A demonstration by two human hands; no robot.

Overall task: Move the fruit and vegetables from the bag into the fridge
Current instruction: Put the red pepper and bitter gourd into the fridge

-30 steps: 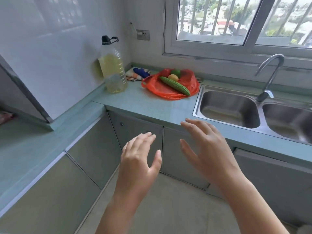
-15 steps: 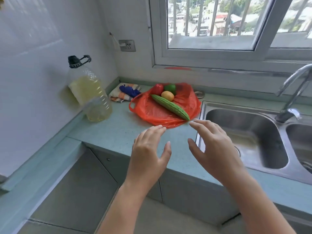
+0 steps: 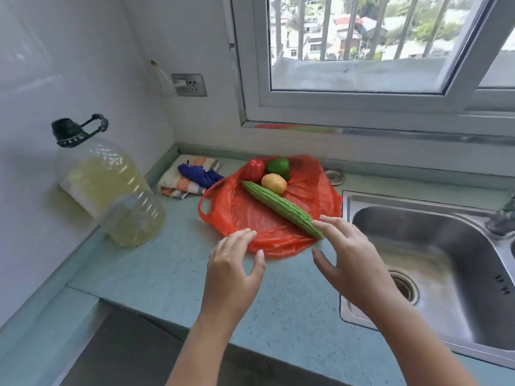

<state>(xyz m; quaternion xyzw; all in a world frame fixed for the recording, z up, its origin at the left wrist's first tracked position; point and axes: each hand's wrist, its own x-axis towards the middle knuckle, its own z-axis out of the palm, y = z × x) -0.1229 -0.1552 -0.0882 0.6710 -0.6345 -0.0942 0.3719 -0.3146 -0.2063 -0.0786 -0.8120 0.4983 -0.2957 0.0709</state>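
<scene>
A red plastic bag [image 3: 245, 215] lies spread flat on the green counter. On it rest a long green bitter gourd [image 3: 278, 206], a yellow potato [image 3: 274, 183], a red pepper [image 3: 253, 170] and a green pepper [image 3: 278, 167]. My left hand [image 3: 232, 270] hovers at the bag's near edge, fingers apart, holding nothing. My right hand [image 3: 345, 257] is open too, its fingertips right at the gourd's near tip. No fridge is in view.
A big oil bottle [image 3: 108, 188] stands at the left wall. Folded cloths [image 3: 192, 176] lie behind the bag. A steel sink [image 3: 434, 263] with a tap [image 3: 501, 218] sits to the right, a sink plug [image 3: 334, 176] near the window wall.
The view has closed in on the counter. Both hands have reached forward from in front of the cabinets to the bag's near edge; the right fingertips now meet the gourd's tip.
</scene>
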